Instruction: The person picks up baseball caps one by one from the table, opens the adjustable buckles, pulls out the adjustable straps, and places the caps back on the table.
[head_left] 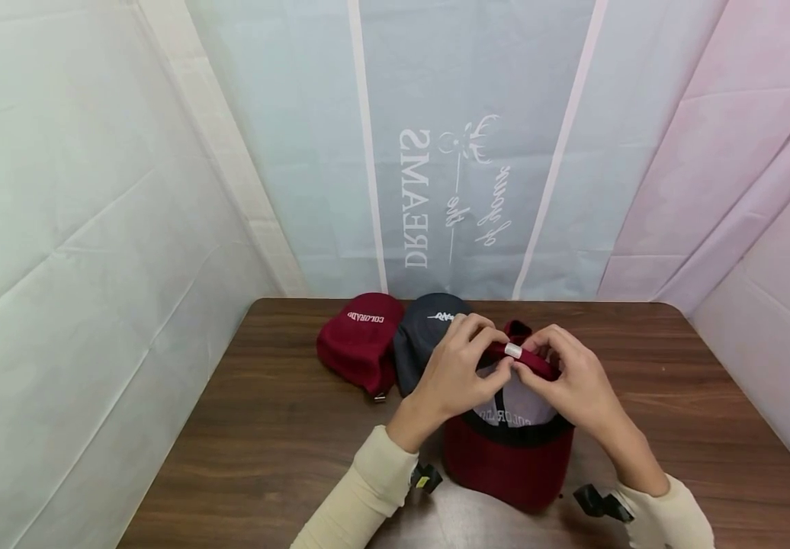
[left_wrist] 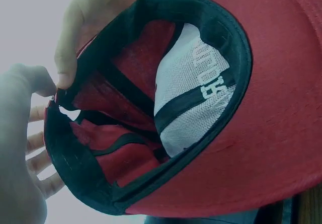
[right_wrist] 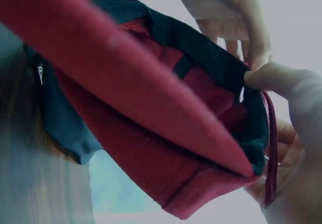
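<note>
A dark red baseball cap (head_left: 512, 469) is tilted with its brim toward me and its inside facing up, showing the black sweatband (left_wrist: 241, 73) and white mesh backing (left_wrist: 186, 93). My left hand (head_left: 460, 370) pinches the cap's back strap on the left of a silver buckle (head_left: 513, 351). On the other side of the buckle my right hand (head_left: 576, 377) pinches the same strap. Thumbs and fingertips nearly meet at the strap in both wrist views. A loose strap end (right_wrist: 271, 153) hangs by the right palm.
Behind and left of my hands, a second red cap (head_left: 364, 339) lettered COLORADO stands beside a dark blue cap (head_left: 425, 335), partly hidden by my left hand. Both rest on the brown wooden table (head_left: 264, 427). A printed cloth backdrop (head_left: 470, 76) rises behind the table's far edge.
</note>
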The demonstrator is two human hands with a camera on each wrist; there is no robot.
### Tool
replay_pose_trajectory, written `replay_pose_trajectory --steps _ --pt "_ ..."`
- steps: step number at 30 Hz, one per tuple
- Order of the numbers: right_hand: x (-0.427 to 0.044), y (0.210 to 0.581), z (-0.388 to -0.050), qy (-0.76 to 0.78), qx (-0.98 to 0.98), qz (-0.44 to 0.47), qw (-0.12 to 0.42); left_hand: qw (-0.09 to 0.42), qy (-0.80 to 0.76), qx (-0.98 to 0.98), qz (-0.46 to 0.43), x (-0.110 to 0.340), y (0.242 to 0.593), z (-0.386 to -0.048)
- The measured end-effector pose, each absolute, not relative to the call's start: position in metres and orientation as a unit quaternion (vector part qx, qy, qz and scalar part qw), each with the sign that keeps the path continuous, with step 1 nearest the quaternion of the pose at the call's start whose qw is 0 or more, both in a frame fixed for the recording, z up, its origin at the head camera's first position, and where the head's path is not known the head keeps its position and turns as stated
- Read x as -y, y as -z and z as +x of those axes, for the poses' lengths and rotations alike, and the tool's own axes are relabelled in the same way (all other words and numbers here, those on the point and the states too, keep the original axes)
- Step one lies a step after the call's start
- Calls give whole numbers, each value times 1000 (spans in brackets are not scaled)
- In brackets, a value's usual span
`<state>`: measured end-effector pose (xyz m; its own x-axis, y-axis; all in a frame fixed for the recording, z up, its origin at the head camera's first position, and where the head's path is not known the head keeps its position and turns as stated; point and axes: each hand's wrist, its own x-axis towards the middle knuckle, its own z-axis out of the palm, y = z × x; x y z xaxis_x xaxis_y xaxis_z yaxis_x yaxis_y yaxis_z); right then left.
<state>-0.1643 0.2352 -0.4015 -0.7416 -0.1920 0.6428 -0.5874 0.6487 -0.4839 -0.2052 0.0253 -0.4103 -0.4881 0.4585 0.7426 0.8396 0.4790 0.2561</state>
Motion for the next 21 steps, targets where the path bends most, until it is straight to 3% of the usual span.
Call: replay_pose_trajectory --steps 12,21 --pt "-231 406 -166 -340 861 252 281 253 317 813 -419 -24 409 -203" --pt "-230 407 -165 -330 868 249 275 262 278 812 -442 -19 408 -205"
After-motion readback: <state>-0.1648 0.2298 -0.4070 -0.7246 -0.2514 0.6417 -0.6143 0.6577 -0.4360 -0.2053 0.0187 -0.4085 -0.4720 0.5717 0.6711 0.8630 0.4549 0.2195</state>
